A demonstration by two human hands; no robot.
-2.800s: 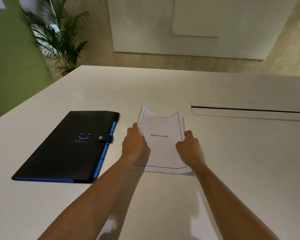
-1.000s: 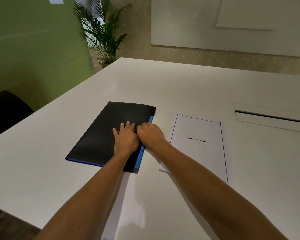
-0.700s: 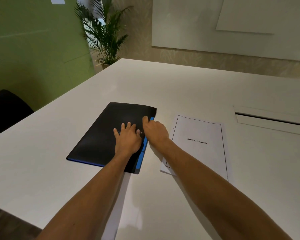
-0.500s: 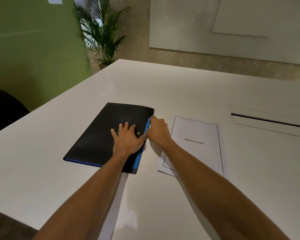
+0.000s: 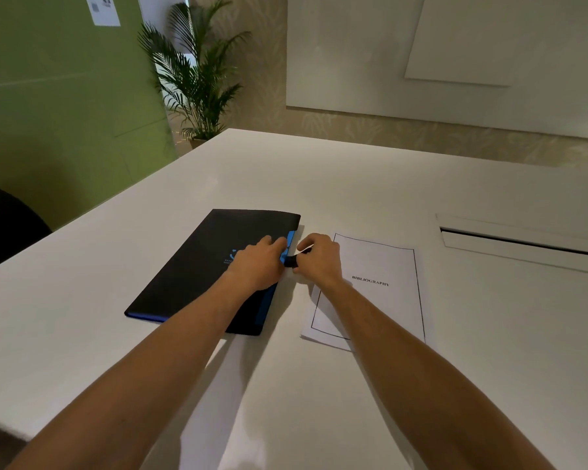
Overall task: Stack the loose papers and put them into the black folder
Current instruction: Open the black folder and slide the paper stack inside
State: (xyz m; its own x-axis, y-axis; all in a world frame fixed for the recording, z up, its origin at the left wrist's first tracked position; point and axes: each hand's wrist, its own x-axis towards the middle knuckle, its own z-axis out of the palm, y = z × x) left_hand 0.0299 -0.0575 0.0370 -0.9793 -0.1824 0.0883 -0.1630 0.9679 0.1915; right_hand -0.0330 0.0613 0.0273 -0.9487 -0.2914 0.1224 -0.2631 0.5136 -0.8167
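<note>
The black folder [image 5: 197, 266] with a blue edge lies closed on the white table [image 5: 319, 184], left of centre. My left hand [image 5: 257, 264] presses flat on its cover near the right edge. My right hand [image 5: 318, 257] pinches the folder's small black clasp tab [image 5: 291, 261], pulled off the cover to the right. The stacked papers [image 5: 377, 290], top sheet reading BIBLIOGRAPHY, lie flat just right of the folder, partly under my right wrist.
A cable slot with a white lid [image 5: 523, 242] is set into the table at the right. A potted palm [image 5: 197, 76] stands beyond the table's far left corner by a green wall. A dark chair [image 5: 7, 225] sits at the left.
Both hands left the paper stack and went to the folder. My right hand has pulled the clasp tab off the cover to the right while my left hand holds the cover down.
</note>
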